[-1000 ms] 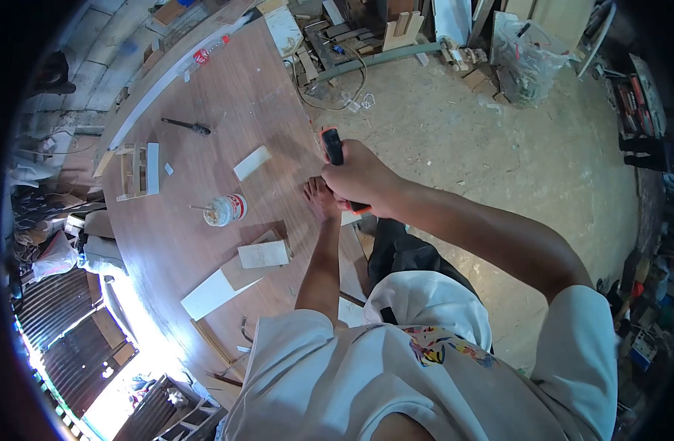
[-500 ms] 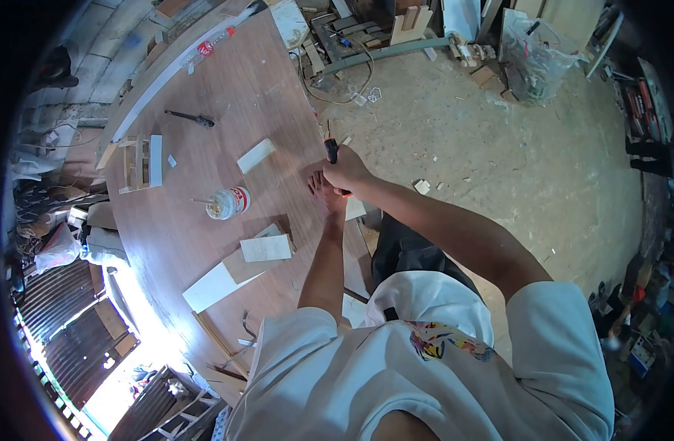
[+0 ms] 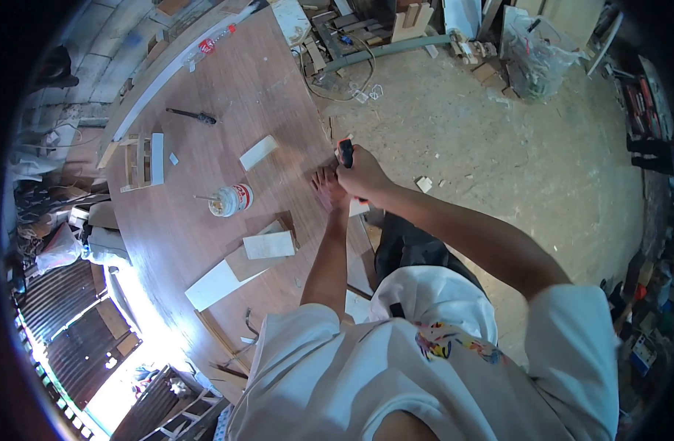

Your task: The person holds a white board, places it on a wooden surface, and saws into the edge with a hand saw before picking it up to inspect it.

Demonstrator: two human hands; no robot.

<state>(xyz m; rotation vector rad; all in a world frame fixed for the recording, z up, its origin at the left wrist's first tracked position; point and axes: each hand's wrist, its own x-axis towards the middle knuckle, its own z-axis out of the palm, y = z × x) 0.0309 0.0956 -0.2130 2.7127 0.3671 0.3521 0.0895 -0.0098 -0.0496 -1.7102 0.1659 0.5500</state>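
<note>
My right hand [image 3: 364, 176] is closed around the black and red handle of a hand tool [image 3: 345, 151], at the right edge of the brown wooden table [image 3: 226, 95]. Its working end is hidden, so I cannot tell what tool it is. Just left of it, my left hand [image 3: 326, 189] lies flat on the tabletop with fingers spread. It is beside a small white wood piece [image 3: 357, 209] that sticks out over the table edge. A small pale offcut [image 3: 423, 184] lies on the floor to the right.
On the table are a glue jar [image 3: 231, 200] with a stick in it, a pale block [image 3: 257, 152], stacked boards [image 3: 267, 245], a small wooden frame [image 3: 138, 162], a dark tool [image 3: 192, 115] and a bottle [image 3: 212, 42]. Scrap wood, cables and a plastic bag [image 3: 532, 51] lie on the dusty floor.
My right hand pushed the tool away along the table edge, then drew it back. The small offcut appeared on the floor. My left hand stayed put.
</note>
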